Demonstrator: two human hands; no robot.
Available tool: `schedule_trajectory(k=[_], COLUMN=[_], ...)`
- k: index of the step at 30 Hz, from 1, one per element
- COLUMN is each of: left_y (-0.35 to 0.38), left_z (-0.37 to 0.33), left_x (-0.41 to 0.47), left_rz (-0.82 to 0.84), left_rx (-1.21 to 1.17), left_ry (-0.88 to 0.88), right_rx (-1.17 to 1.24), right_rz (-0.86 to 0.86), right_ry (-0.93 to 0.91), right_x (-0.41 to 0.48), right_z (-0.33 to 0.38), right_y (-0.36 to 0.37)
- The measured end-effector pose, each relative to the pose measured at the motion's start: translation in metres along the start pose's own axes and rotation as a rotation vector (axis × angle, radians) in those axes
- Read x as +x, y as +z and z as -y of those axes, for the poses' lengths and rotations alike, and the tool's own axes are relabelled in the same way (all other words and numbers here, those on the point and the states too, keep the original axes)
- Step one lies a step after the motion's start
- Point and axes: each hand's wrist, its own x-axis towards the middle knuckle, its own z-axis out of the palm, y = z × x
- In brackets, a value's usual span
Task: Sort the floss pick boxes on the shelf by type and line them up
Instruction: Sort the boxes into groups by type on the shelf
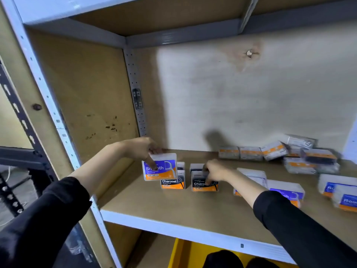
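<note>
Smooth box (164,172) up near the shelf's (154,207) left end, pinched by the left hand (140,149); the right hand (215,171) grips a Charcoal box (199,186). Danger: coming down, it could topple the other Charcoal box (173,183) just below.

Labelled boxes: two Charcoal (172,184) (199,185), two Smooth (164,168) (286,192), two Ro (328,187) (345,201).

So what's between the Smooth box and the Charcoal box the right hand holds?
Head view: a second Charcoal box, partly covered by the Smooth box, then a bare strip of shelf.
</note>
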Motion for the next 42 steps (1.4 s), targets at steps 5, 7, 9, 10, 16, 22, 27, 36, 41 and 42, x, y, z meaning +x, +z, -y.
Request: schedule_trajectory(k=[5, 7, 9, 10, 16, 22, 27, 36, 41, 42], left_y=[0.003, 0.004, 0.006, 0.006, 0.017, 0.055, 0.102, 0.152, 0.160, 0.160], left_z=[0.011, 0.012, 0.009, 0.006, -0.039, -0.115, -0.172, -0.217, -0.214, -0.213], left_x=[0.003, 0.005, 0.009, 0.010, 0.029, 0.057, 0.078, 0.103, 0.108, 0.107], left_rz=[0.011, 0.013, 0.011, 0.009, 0.001, 0.029, 0.053, 0.056, 0.043, 0.034], left_rx=[0.001, -0.004, -0.014, -0.019, -0.054, -0.055, -0.017, -0.007, 0.017, 0.030], left_ry=[-0.009, -0.009, -0.006, -0.001, 0.100, 0.285, 0.411, 0.435, 0.423, 0.438], right_rx=[0.022, 0.026, 0.035, 0.037, 0.036, 0.045, 0.056, 0.119, 0.107, 0.103], right_rz=[-0.012, -0.022, -0.040, -0.050, -0.063, -0.133, -0.183, -0.205, -0.206, -0.207], right_ry=[0.009, -0.011, -0.031, -0.042, -0.043, 0.020, 0.098, 0.158, 0.152, 0.153], right_x=[0.009, 0.007, 0.002, 0.000, -0.025, -0.069, -0.099, -0.126, -0.130, -0.130], right_z=[-0.006, -0.008, -0.009, -0.010, -0.025, -0.064, -0.098, -0.130, -0.139, -0.140], right_y=[0.016, 0.014, 0.006, 0.000, -0.047, -0.087, -0.102, -0.106, -0.107, -0.108])
